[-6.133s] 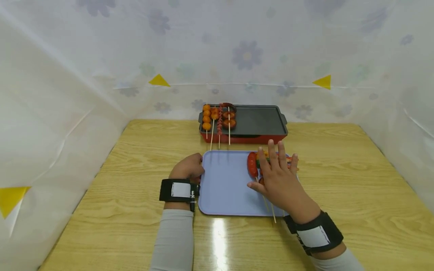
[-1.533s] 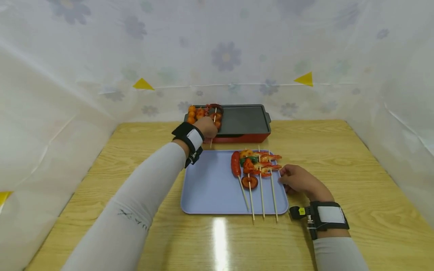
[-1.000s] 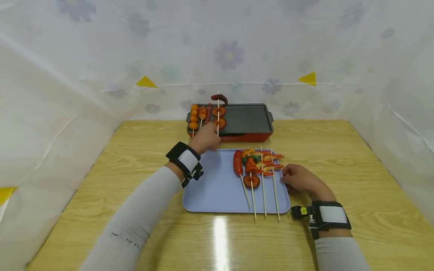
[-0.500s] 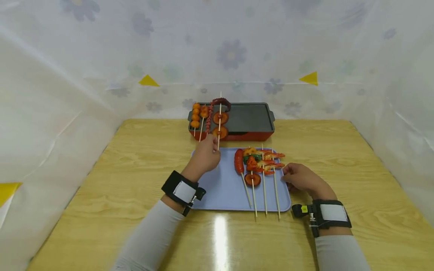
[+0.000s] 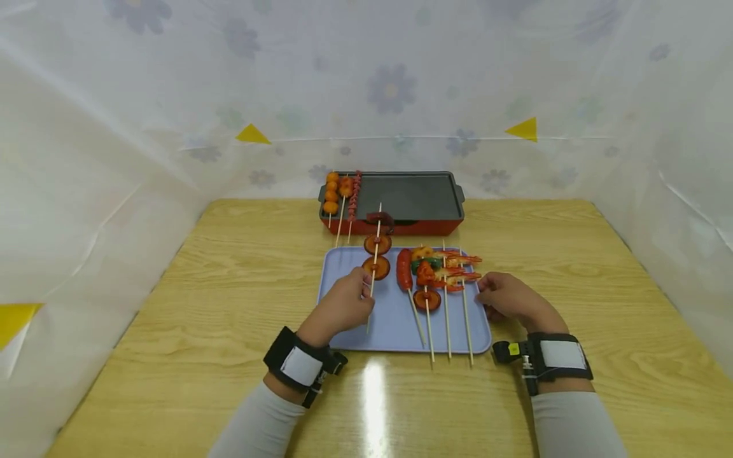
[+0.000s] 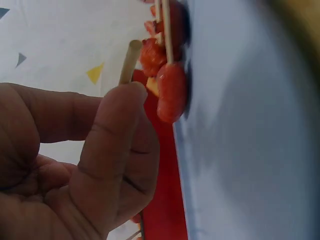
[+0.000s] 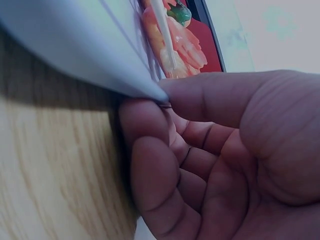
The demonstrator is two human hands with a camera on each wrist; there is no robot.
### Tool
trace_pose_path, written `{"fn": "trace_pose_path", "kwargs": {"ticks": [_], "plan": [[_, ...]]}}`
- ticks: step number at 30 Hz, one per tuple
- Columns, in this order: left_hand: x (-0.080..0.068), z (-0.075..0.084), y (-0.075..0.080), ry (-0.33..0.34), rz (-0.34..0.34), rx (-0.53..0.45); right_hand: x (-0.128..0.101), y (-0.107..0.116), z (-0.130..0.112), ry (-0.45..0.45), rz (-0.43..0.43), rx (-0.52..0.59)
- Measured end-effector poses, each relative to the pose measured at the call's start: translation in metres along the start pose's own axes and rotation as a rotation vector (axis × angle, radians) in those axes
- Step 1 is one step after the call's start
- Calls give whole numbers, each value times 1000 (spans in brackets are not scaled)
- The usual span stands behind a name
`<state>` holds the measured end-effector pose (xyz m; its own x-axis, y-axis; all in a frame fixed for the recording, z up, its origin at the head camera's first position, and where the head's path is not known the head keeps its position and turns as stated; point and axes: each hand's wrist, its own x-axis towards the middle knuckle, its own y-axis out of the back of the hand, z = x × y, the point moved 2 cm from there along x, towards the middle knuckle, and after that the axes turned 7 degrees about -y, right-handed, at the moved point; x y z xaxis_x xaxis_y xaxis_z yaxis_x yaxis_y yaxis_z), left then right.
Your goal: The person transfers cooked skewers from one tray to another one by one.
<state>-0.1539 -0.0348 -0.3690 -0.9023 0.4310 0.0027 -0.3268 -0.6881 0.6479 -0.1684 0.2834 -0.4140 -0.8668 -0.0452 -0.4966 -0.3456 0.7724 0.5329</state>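
My left hand [image 5: 343, 305] pinches the wooden stick of a skewer [image 5: 376, 268] that carries two round brown mushroom-like slices and a dark red curled piece at its tip. The skewer hangs over the left part of the lilac tray [image 5: 395, 327], its tip overlapping the grill's front. In the left wrist view, thumb and fingers hold the stick [image 6: 130, 62] close to its end. My right hand [image 5: 513, 299] grips the tray's right rim; the right wrist view shows the thumb above the rim [image 7: 142, 87] and curled fingers below. A sausage skewer [image 5: 404, 270] lies on the tray.
Beside the sausage lie a mixed skewer [image 5: 426, 300] and two shrimp skewers [image 5: 458, 273], sticks over the tray's front edge. Behind stands a red-sided grill [image 5: 412, 194] bearing an orange-ball skewer [image 5: 331, 196], a second short-topped skewer [image 5: 346, 186] and a thin red one [image 5: 354, 196].
My left hand has let go of the tray's left rim, lifted the mushroom skewer off the grill and drawn it over the tray. My right hand has moved from above the food to the right rim.
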Motion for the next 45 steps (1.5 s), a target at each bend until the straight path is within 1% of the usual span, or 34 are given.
{"fn": "trace_pose_path", "kwargs": {"ticks": [4, 9, 16, 19, 23, 27, 31, 37, 42, 44, 45], "plan": [[-6, -4, -8, 27, -45, -11, -2, 0, 1, 1, -4, 9], [-13, -10, -11, 58, -51, -21, -3, -1, -1, 4, -7, 8], [-19, -12, -14, 64, -50, -33, -1, 2, -3, -1, -7, 4], [-19, -10, -15, 78, -61, -88, -1, 5, -4, -1, -1, 4], [-21, -9, -20, 136, -101, -218, 0, 4, -3, 3, -4, 16], [-24, -10, -24, 166, -119, -278, -1, 1, 0, 4, -10, 29], [-24, -11, -26, 161, -109, -261, -2, 0, 1, 4, -6, 26], [-22, -12, -28, 137, -94, -201, -1, 3, 0, 6, 1, 7], [-23, -12, -29, 153, -100, -207, -2, 3, 0, -1, -8, 16], [-22, -12, -29, 150, -99, -189, -2, 3, 1, -3, -12, 21], [-21, -11, -29, 137, -90, -169, -2, 3, 1, 0, -11, 19]]}}
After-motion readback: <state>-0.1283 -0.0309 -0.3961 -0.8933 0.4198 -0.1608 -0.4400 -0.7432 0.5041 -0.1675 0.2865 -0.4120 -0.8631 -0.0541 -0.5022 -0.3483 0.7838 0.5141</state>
